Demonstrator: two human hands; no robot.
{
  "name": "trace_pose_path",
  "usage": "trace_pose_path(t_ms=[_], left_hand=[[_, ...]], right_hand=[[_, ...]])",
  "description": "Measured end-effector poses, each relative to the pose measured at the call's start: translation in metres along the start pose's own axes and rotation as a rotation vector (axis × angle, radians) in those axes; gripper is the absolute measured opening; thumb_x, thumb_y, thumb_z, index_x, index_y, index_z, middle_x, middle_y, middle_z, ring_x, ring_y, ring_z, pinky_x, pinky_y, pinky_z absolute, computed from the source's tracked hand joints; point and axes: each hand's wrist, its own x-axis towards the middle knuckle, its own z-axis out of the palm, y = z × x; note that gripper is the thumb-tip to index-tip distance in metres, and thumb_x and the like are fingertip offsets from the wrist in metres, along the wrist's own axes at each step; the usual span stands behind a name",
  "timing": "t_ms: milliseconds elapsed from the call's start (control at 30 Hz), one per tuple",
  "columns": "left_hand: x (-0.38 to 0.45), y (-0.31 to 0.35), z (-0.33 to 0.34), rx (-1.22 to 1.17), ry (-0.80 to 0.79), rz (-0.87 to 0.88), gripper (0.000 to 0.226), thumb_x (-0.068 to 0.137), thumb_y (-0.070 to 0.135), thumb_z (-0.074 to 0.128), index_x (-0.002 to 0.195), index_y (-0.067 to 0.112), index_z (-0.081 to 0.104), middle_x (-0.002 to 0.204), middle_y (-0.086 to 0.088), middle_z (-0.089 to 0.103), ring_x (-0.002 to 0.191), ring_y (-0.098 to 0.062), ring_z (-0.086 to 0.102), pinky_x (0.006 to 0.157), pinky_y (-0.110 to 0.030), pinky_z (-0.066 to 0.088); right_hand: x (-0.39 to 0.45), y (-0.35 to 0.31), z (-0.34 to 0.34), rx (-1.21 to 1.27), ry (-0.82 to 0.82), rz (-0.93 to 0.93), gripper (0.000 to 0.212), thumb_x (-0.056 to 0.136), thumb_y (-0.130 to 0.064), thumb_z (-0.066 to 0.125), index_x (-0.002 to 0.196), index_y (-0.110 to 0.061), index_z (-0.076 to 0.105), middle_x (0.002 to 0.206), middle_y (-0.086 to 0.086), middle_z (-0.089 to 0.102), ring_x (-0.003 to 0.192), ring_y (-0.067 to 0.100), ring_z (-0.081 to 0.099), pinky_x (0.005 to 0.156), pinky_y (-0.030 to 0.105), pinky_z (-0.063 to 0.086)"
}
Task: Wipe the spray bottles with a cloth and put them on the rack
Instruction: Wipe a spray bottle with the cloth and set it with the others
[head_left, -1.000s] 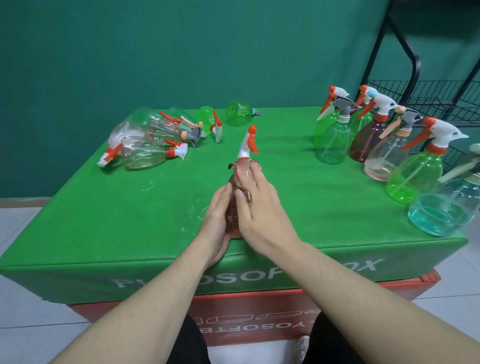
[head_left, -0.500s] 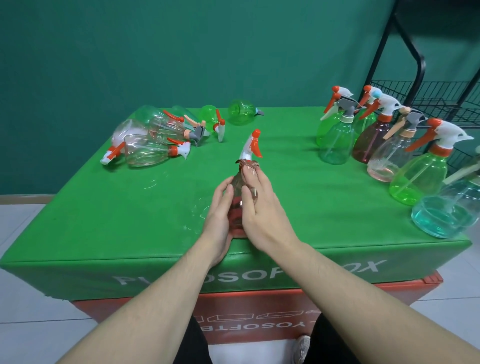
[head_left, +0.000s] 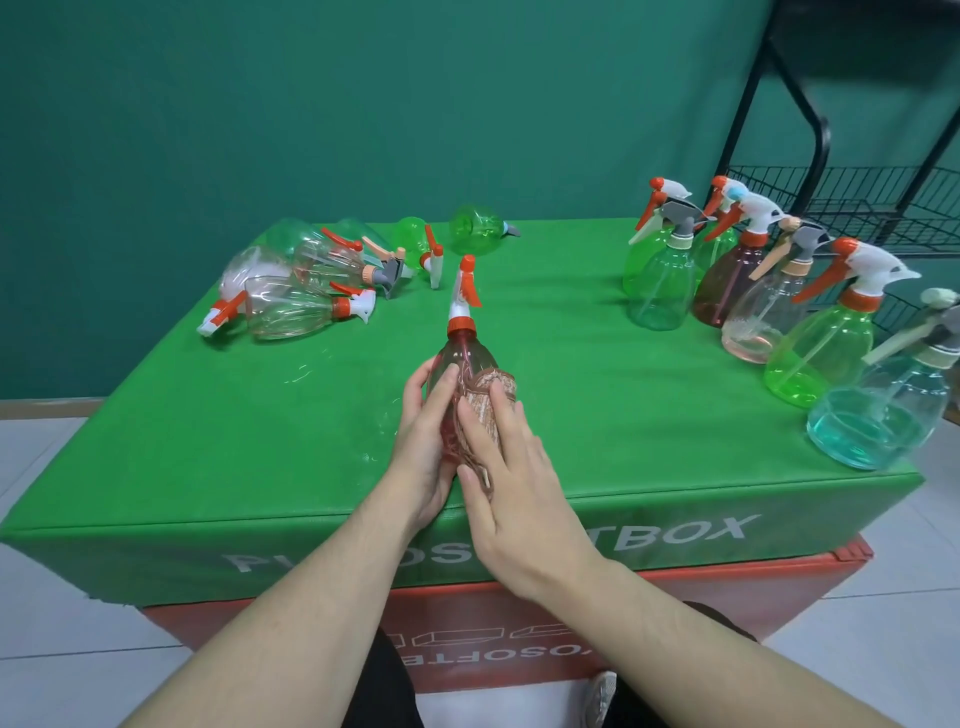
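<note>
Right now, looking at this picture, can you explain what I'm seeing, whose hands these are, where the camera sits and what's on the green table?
This is one view from a camera worn on a person's head, looking down at their bare hands. The left hand holds a reddish spray bottle; the right hand presses a cloth against it. On the green table, bottles lying on their sides are at far left and upright bottles at right. A black wire rack stands behind.
</note>
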Motion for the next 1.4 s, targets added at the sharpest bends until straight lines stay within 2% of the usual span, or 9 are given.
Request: trace_pose_path(t_ms=[267,467,567,667,800,1000,1167,1233,1400], left_hand=[[0.004,-0.002,-0.003,0.059,-0.059,-0.093,0.07,0.092,0.051,0.068,0.149,0.017,0.047,0.135,-0.014,0.067,0.124,-0.03,0.066,0.109,-0.044,0.05],[0.006,-0.005,-0.004,0.046,-0.157,-0.16,0.058,0.107,0.05,0.036,0.147,0.012,0.055,0.144,-0.01,0.062,0.137,-0.023,0.056,0.115,-0.038,0.041],[0.005,-0.004,-0.005,0.07,-0.153,-0.109,0.048,0.108,0.044,0.036,0.148,0.023,0.054,0.142,0.0,0.064,0.131,-0.015,0.06,0.099,-0.031,0.053],[0.006,-0.004,-0.004,0.125,-0.161,-0.114,0.04,0.105,0.044,0.041,0.142,0.035,0.054,0.131,0.007,0.071,0.113,-0.01,0.07,0.08,-0.039,0.057],[0.007,-0.003,-0.006,0.129,-0.144,-0.134,0.04,0.105,0.042,0.045,0.142,0.031,0.053,0.121,0.005,0.075,0.094,-0.014,0.076,0.065,-0.041,0.059],[0.008,-0.008,-0.007,0.141,-0.093,-0.103,0.04,0.106,0.04,0.045,0.141,0.024,0.054,0.109,0.005,0.077,0.089,-0.012,0.075,0.069,-0.036,0.055],[0.009,-0.01,-0.005,0.138,-0.074,-0.059,0.059,0.1,0.059,0.052,0.147,0.023,0.048,0.131,-0.004,0.07,0.12,-0.021,0.068,0.089,-0.037,0.056],[0.009,-0.009,-0.003,0.146,-0.026,-0.022,0.061,0.097,0.06,0.052,0.146,0.025,0.045,0.13,-0.003,0.071,0.12,-0.022,0.068,0.093,-0.039,0.056],[0.007,-0.007,-0.002,0.126,-0.023,-0.006,0.053,0.098,0.053,0.049,0.143,0.027,0.044,0.12,-0.001,0.073,0.098,-0.01,0.075,0.069,-0.023,0.059]], right_hand=[[0.01,-0.002,-0.009,-0.086,0.0,0.005,0.065,0.096,-0.054,0.009,0.16,-0.042,0.002,0.167,-0.013,-0.02,0.154,0.015,-0.019,0.126,0.052,0.004],[0.044,-0.007,-0.013,-0.148,0.083,-0.042,0.066,0.098,-0.047,0.013,0.16,-0.028,0.026,0.171,0.002,0.005,0.156,0.031,-0.004,0.125,0.053,0.013],[0.065,-0.009,-0.02,-0.134,0.086,-0.004,0.07,0.096,-0.05,0.011,0.159,-0.025,0.03,0.169,0.003,0.014,0.155,0.03,0.007,0.126,0.049,0.014],[0.08,-0.006,-0.028,-0.035,0.078,0.045,0.065,0.099,-0.045,0.019,0.157,-0.022,0.035,0.168,0.004,0.019,0.154,0.026,0.016,0.127,0.04,0.014],[0.089,-0.003,-0.034,0.128,0.1,0.129,0.05,0.107,-0.036,0.027,0.154,-0.025,0.041,0.168,0.0,0.022,0.151,0.022,0.027,0.123,0.031,0.018],[0.075,-0.005,-0.024,0.152,0.12,0.103,0.05,0.106,-0.036,0.028,0.156,-0.03,0.035,0.168,-0.002,0.018,0.146,0.026,0.032,0.122,0.034,0.023],[0.049,0.004,-0.015,0.082,0.107,0.022,0.063,0.1,-0.048,0.019,0.161,-0.034,0.016,0.17,-0.009,0.003,0.156,0.013,0.007,0.126,0.043,0.017],[0.037,0.006,-0.012,0.028,0.074,0.003,0.064,0.099,-0.051,0.016,0.161,-0.04,0.005,0.169,-0.014,-0.008,0.156,0.013,-0.002,0.126,0.049,0.014],[0.014,0.007,-0.011,-0.048,-0.017,0.012,0.063,0.096,-0.055,0.009,0.153,-0.048,-0.017,0.163,-0.021,-0.027,0.155,0.011,-0.016,0.126,0.052,0.002]])
